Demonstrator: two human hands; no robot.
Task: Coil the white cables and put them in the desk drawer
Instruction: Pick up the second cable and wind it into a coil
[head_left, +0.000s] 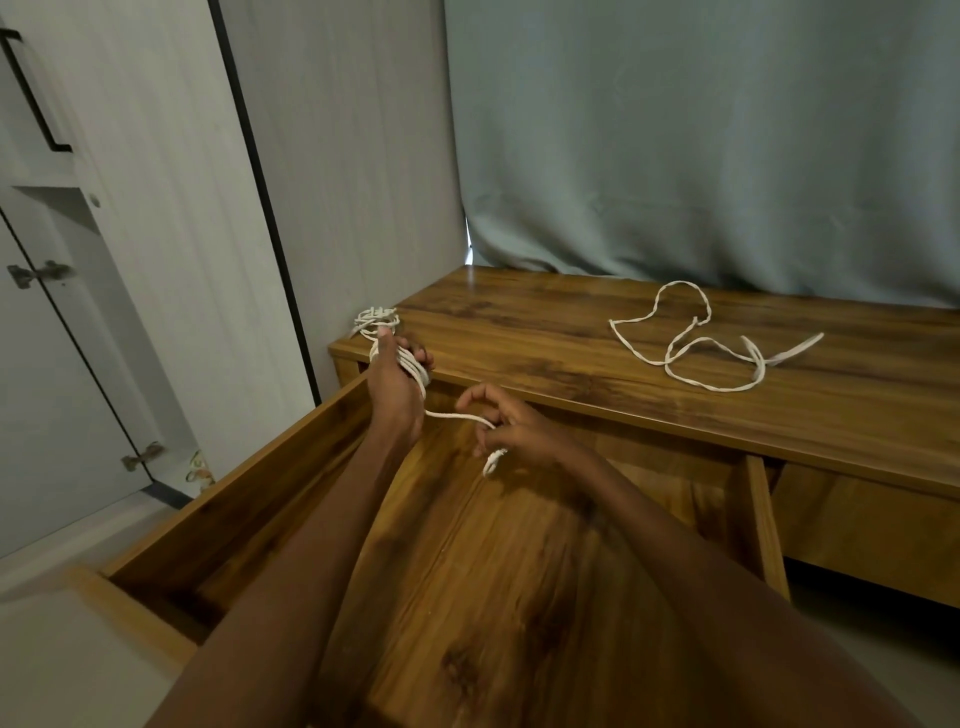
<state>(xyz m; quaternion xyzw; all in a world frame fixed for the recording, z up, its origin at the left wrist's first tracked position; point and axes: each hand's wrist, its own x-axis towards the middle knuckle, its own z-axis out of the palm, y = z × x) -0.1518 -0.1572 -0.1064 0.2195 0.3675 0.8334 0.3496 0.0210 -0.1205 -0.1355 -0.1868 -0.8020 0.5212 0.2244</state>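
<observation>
My left hand is raised over the back left corner of the open wooden drawer, with several loops of a white cable wound around its fingers. A short taut stretch of that cable runs to my right hand, which pinches the free end; the tip hangs below the fingers. Another coiled white cable lies on the desk's left corner just behind my left hand. A third white cable lies loose and uncoiled on the desk top to the right.
The drawer is pulled out toward me and its wooden bottom is bare. A grey-green curtain hangs behind the desk. A pale wardrobe with an open door stands at the left.
</observation>
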